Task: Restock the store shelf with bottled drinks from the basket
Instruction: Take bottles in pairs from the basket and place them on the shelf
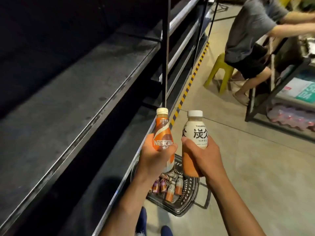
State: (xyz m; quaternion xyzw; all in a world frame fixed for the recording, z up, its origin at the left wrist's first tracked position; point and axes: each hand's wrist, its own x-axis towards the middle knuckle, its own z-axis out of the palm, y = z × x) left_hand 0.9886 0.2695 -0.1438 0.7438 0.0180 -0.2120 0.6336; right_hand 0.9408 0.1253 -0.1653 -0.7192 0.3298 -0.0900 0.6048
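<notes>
"Nearest first, please."

"At six o'clock, the toes of dark shoes (166, 230) on the concrete floor. Just beyond them, a black basket (188, 198) stands on the floor against the foot of the shelf. It has several bottles (170, 193) lying in it."

"And the hands?"

"Both are raised above the basket, side by side but apart. The left hand (156, 157) grips an orange bottle (163, 133): fingers closed together round the lower body, thumb lying across the label. The right hand (202, 157) grips a white bottle (196, 132) with an orange lower half: fingers wrapped round its middle, thumb pressed on the front. Both bottles are upright with caps on, the orange one tipped slightly toward eleven o'clock."

"The shelf?"

"The shelf (59, 108) is a dark metal board with a bright front edge. It runs from seven o'clock up to twelve. The orange bottle is in the air just off that edge, not on the board."

"Further back?"

"Yellow-and-black tape (192, 77) lines the floor along the shelf base toward one o'clock. At two o'clock a person (252, 31) in a grey top sits on a yellow-green stool (219, 68), arms reaching into a rack (281, 68) at three o'clock."
</notes>
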